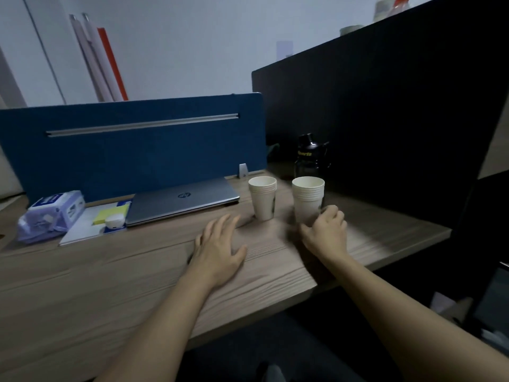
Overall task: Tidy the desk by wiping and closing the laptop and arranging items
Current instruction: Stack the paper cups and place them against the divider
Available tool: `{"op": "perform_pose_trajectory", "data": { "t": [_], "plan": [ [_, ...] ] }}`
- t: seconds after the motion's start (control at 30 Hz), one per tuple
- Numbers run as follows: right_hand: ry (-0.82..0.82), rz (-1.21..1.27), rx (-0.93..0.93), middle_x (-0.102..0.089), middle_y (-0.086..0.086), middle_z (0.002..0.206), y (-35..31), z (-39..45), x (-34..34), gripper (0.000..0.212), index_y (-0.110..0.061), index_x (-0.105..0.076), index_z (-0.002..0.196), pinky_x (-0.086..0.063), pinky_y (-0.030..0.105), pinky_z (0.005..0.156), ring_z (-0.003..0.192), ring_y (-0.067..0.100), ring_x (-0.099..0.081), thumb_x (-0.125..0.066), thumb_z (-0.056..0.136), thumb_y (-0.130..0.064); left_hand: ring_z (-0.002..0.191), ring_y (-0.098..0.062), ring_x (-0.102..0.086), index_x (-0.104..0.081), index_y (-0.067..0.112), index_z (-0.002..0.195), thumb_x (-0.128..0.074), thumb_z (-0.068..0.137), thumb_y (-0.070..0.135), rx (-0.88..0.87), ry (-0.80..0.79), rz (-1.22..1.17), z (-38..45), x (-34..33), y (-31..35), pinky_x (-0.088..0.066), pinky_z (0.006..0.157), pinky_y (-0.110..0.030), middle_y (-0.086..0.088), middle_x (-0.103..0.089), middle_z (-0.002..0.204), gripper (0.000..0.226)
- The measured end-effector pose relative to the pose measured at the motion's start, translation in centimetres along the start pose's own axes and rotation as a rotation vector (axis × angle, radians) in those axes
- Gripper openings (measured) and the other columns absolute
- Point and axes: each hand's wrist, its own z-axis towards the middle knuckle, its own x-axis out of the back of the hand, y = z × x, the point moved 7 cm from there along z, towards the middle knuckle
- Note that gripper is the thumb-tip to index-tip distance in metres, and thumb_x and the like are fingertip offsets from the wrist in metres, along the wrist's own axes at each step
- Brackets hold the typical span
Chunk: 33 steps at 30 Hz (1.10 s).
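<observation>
The grey laptop (181, 201) lies closed on the wooden desk (124, 271), against the blue divider. Two stacks of white paper cups stand to its right: the left stack (263, 197) and the right stack (307, 198). My right hand (326, 230) is curled around the base of the right stack, fingers touching it. Flat on the desk in front of the left stack rests my left hand (217, 249), fingers spread, holding nothing. A pack of wet wipes (52, 213) lies at the far left, beside a white notebook (80, 230) with yellow sticky notes (111, 216) and a small white case (114, 221).
A black water bottle (312, 157) stands behind the right cup stack. The blue divider (132, 150) closes the back of the desk and a tall dark partition (385, 119) closes the right. The desk's front edge runs diagonally below my forearms.
</observation>
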Motion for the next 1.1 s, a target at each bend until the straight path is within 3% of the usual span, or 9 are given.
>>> {"op": "perform_pose_trajectory", "data": {
  "t": [0.17, 0.23, 0.33, 0.4, 0.7, 0.83, 0.9, 1.03, 1.1],
  "plan": [
    [-0.089, 0.234, 0.013, -0.043, 0.015, 0.13, 1.4, 3.3, -1.0, 0.085, -0.007, -0.034, 0.133, -0.043, 0.042, 0.094, 0.119, 0.035, -0.043, -0.077, 0.071, -0.046, 0.148, -0.021, -0.017, -0.013, 0.03, 0.155, -0.047, 0.092, 0.051, 0.027, -0.018, -0.117, 3.2, -1.6, 0.1, -0.019, 0.119, -0.043, 0.001, -0.022, 0.162, 0.074],
    [-0.122, 0.438, -0.014, -0.047, 0.007, 0.122, 1.5, 4.0, -1.3, 0.08, -0.016, -0.039, 0.128, -0.059, 0.043, 0.068, 0.108, 0.028, -0.052, -0.08, 0.064, -0.04, 0.147, -0.021, -0.02, -0.012, 0.028, 0.156, -0.05, 0.092, 0.048, 0.031, -0.018, -0.2, 4.5, -2.1, 0.1, -0.019, 0.121, -0.041, -0.001, -0.023, 0.162, 0.077],
    [-0.18, 0.565, 0.002, -0.056, -0.001, 0.11, 1.0, 4.9, -1.9, 0.066, -0.027, -0.044, 0.115, -0.05, 0.021, 0.041, 0.079, 0.007, -0.063, -0.077, 0.06, -0.041, 0.144, -0.019, -0.031, -0.01, 0.03, 0.155, -0.054, 0.092, 0.046, 0.047, -0.06, -0.304, 6.5, -3.1, 0.0, -0.027, 0.118, -0.043, -0.001, -0.027, 0.161, 0.079],
    [-0.209, 0.53, 0.048, -0.062, -0.005, 0.104, 0.6, 5.6, -2.4, 0.06, -0.029, -0.044, 0.111, -0.043, 0.011, 0.047, 0.073, -0.004, -0.061, -0.076, 0.062, -0.042, 0.138, -0.019, -0.041, -0.009, 0.032, 0.155, -0.056, 0.091, 0.046, 0.058, -0.104, -0.355, 7.7, -3.8, -0.1, -0.033, 0.115, -0.044, 0.0, -0.035, 0.157, 0.08],
    [-0.166, 0.746, 0.101, -0.063, -0.015, 0.11, -0.9, 6.0, -1.9, 0.066, -0.036, -0.047, 0.12, -0.052, 0.025, 0.077, 0.1, 0.002, -0.061, -0.079, 0.064, -0.047, 0.122, -0.01, -0.055, -0.021, 0.031, 0.153, -0.062, 0.094, 0.033, 0.096, -0.153, -0.728, 10.3, -5.0, -1.1, -0.037, 0.103, -0.026, -0.005, -0.055, 0.142, 0.071],
    [-0.141, 0.888, 0.151, -0.062, -0.007, 0.113, -4.4, 7.0, 0.6, 0.064, -0.031, -0.048, 0.122, -0.059, 0.042, 0.077, 0.102, 0.011, -0.063, -0.08, 0.067, -0.041, 0.121, -0.01, -0.058, -0.027, 0.031, 0.151, -0.061, 0.095, 0.027, 0.102, -0.154, -0.81, 10.4, -5.0, -1.4, -0.039, 0.107, -0.03, -0.003, -0.059, 0.137, 0.065],
    [-0.122, 0.894, 0.191, -0.062, -0.006, 0.114, -7.1, 7.9, 1.6, 0.064, -0.028, -0.047, 0.124, -0.058, 0.038, 0.081, 0.103, 0.01, -0.062, -0.08, 0.07, -0.038, 0.123, -0.012, -0.057, -0.027, 0.03, 0.151, -0.061, 0.095, 0.024, 0.107, -0.168, -0.856, 10.3, -5.3, -1.5, -0.041, 0.108, -0.034, -0.003, -0.06, 0.137, 0.065],
    [-0.136, 0.889, 0.211, -0.062, -0.005, 0.113, -11.2, 9.7, 1.4, 0.061, -0.024, -0.046, 0.124, -0.057, 0.037, 0.083, 0.101, 0.01, -0.062, -0.08, 0.074, -0.032, 0.118, -0.004, -0.058, -0.031, 0.04, 0.147, -0.061, 0.091, 0.035, 0.135, -0.179, -0.916, 10.2, -5.3, -1.9, -0.048, 0.078, -0.02, 0.009, -0.06, 0.136, 0.064],
    [-0.155, 0.875, 0.198, -0.062, -0.005, 0.112, -12.1, 10.2, 0.6, 0.062, -0.024, -0.046, 0.124, -0.056, 0.034, 0.079, 0.1, 0.01, -0.061, -0.079, 0.073, -0.032, 0.119, -0.006, -0.058, -0.033, 0.04, 0.145, -0.062, 0.092, 0.034, 0.16, -0.162, -0.962, 10.3, -5.4, -2.3, -0.05, 0.085, -0.027, 0.009, -0.06, 0.136, 0.061]
  ]
}}
